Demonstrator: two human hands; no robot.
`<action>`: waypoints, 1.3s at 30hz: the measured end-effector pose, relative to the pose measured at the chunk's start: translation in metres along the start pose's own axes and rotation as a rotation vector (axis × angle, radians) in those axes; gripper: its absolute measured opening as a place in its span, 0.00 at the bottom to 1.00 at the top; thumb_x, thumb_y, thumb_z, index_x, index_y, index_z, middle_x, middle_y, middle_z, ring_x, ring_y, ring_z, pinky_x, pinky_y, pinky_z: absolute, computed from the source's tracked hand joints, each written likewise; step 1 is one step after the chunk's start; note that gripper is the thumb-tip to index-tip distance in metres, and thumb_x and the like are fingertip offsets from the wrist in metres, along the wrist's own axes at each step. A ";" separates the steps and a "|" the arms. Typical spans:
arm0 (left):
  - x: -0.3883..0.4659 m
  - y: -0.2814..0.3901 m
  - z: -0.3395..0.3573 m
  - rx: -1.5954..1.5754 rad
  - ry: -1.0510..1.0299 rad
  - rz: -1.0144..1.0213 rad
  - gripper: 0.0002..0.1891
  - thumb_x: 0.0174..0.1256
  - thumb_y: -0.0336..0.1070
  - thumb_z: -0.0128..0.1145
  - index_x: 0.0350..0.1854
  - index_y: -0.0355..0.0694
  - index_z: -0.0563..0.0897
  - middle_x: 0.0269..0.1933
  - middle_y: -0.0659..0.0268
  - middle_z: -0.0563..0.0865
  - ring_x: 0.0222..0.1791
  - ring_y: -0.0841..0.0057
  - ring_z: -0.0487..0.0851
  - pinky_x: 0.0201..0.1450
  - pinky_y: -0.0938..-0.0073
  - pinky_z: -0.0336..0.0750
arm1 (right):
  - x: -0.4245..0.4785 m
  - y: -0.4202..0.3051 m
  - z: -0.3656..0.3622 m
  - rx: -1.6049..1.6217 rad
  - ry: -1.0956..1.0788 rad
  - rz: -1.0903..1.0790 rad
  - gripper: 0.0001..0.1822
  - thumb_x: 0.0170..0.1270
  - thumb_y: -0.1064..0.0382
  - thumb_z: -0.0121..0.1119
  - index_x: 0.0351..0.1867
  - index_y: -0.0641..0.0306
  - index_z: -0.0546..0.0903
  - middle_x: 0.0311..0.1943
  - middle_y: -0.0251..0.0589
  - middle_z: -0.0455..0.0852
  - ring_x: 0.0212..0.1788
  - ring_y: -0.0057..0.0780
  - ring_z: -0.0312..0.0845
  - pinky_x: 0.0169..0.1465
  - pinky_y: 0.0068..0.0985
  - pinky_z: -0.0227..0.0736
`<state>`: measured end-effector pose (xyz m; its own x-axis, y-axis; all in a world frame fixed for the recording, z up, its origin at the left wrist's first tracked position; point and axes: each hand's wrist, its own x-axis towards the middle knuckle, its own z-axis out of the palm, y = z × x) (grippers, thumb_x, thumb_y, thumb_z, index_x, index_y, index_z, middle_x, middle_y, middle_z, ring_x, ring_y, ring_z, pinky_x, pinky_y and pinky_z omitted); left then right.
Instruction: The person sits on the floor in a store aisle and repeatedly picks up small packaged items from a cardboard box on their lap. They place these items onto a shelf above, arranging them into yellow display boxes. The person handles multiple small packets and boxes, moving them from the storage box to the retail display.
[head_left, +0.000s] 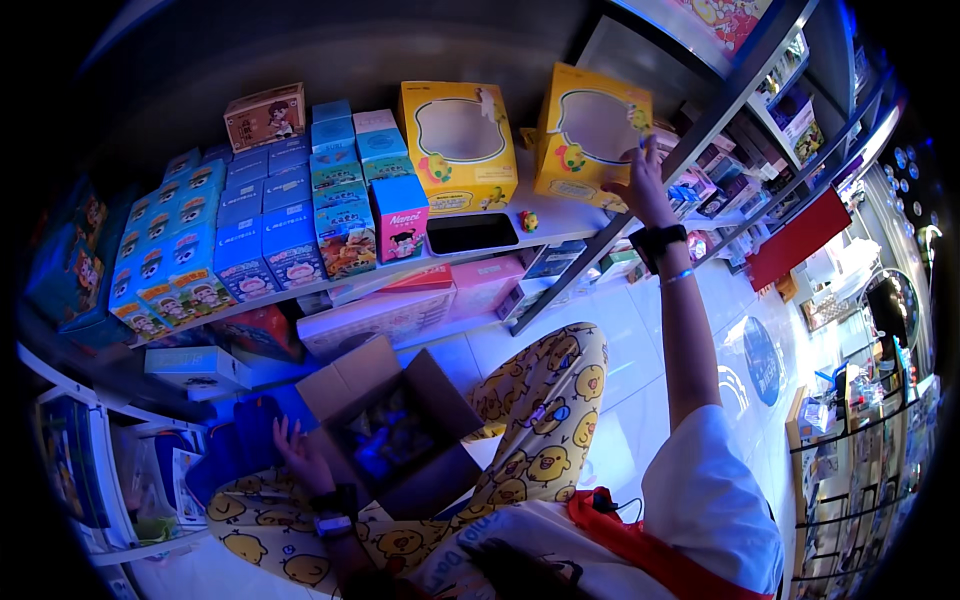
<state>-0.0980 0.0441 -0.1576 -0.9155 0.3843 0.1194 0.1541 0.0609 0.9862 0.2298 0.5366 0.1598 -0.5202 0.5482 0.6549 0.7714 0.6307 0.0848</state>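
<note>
My right hand (641, 184) is at the lower right edge of a yellow box with a large oval window (596, 139), which stands slightly tilted on the shelf; its fingers touch the box. My left hand (296, 450) holds nothing, fingers apart, above my leg and beside an open cardboard box (360, 390) whose dim contents I cannot make out. A second yellow windowed box (457, 146) stands to the left of the first. Between and before them on the shelf lie a small yellow figure (529, 220) and a shallow black tray or device (472, 234).
Stacked blue boxes (240, 202) fill the shelf's left part, beside a pink and blue box (400, 217). A brown box (265, 116) sits on top. Larger boxes (382, 322) lie below the shelf. A metal shelf post (570, 274) stands by my right hand.
</note>
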 end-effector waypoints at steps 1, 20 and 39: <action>0.000 0.001 0.001 0.018 -0.007 -0.003 0.30 0.64 0.16 0.43 0.69 0.41 0.59 0.64 0.53 0.71 0.58 0.65 0.76 0.60 0.68 0.70 | 0.004 0.006 0.009 0.064 -0.067 -0.001 0.33 0.37 0.66 0.78 0.46 0.62 0.69 0.68 0.67 0.49 0.64 0.65 0.59 0.63 0.42 0.65; -0.001 -0.022 -0.004 0.048 -0.039 0.059 0.28 0.67 0.22 0.46 0.69 0.39 0.58 0.64 0.54 0.69 0.58 0.63 0.76 0.60 0.66 0.70 | 0.001 -0.059 0.070 0.302 0.124 -0.049 0.17 0.60 0.61 0.62 0.49 0.64 0.76 0.46 0.51 0.77 0.47 0.49 0.76 0.51 0.39 0.73; -0.002 0.001 0.004 0.109 -0.145 -0.002 0.24 0.67 0.23 0.48 0.66 0.38 0.63 0.61 0.54 0.73 0.59 0.66 0.76 0.62 0.67 0.68 | -0.082 -0.153 0.055 0.976 0.036 0.271 0.15 0.66 0.69 0.55 0.54 0.67 0.78 0.42 0.45 0.84 0.32 0.24 0.79 0.32 0.22 0.74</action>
<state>-0.0946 0.0469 -0.1572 -0.8539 0.5122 0.0923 0.1991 0.1577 0.9672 0.1344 0.4254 0.0512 -0.3484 0.7329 0.5844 0.2167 0.6695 -0.7105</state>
